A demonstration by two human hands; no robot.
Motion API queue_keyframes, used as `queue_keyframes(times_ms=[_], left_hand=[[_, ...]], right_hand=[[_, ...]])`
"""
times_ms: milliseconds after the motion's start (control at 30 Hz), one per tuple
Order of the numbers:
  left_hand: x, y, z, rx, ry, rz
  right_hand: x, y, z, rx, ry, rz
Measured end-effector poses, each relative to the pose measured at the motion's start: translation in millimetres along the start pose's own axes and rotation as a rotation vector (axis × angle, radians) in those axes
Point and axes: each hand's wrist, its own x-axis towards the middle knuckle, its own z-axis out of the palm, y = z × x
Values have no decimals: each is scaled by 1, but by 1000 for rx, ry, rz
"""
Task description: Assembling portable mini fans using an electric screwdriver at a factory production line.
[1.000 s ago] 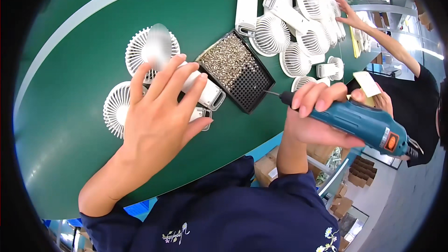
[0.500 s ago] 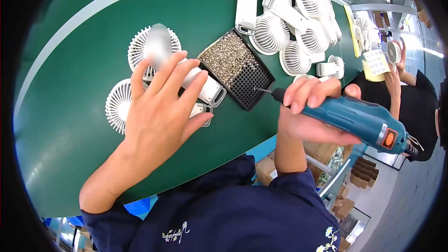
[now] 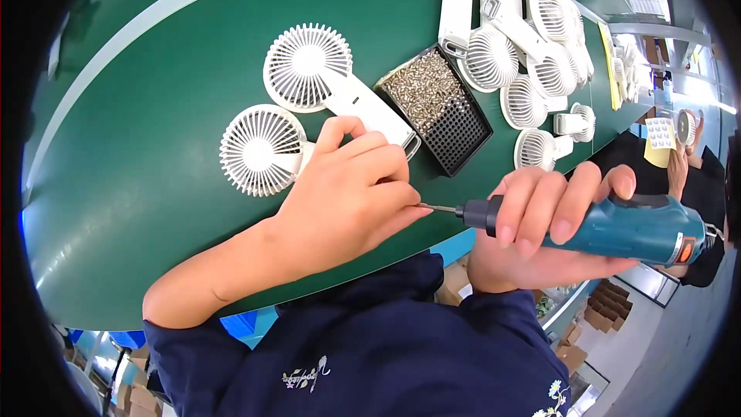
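Observation:
My right hand is wrapped round a teal electric screwdriver with a black nose, held level and pointing left. Its thin metal bit reaches the pinched thumb and forefinger of my left hand; whatever sits between those fingertips is too small to make out. Beneath my left hand lies a white handheld fan, its handle mostly covered. A second white handheld fan rests just beyond, its handle slanting toward a black tray. Small metal screws heap over the tray's far part; its nearer holes are bare.
Many white fans are piled at the far right of the green table. Past them, a person's hand is near another fan and a sheet of stickers. Cardboard boxes stand below on the right.
My left hand has come off the fans toward me and its spread fingers have closed into a pinch. The screwdriver's bit has left the tray and come to those fingertips. The whole view has shifted.

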Motion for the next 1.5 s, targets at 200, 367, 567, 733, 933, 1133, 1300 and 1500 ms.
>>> queue_keyframes(times_ms=[200,367,567,733,933,1133,1300,1500], left_hand=[[-2,-3,0,-55,16,14],[-1,-4,1,-81,32,27],[-2,-5,6,-111,24,32],[0,-4,3,-87,20,43],[-2,-5,1,-74,-25,40],[-3,-4,1,-75,-33,31],[-3,-4,-5,-83,-111,75],[14,2,-40,414,-139,-98]], right_hand=[[0,-3,-1,-8,-1,-1],[-1,-3,-2,10,55,-16],[2,6,-3,-28,-20,2],[2,5,0,-31,28,-9],[3,3,-1,-23,3,10],[1,6,0,-15,-16,27],[4,10,-9,41,-148,80],[2,29,-3,-80,-109,-103]])
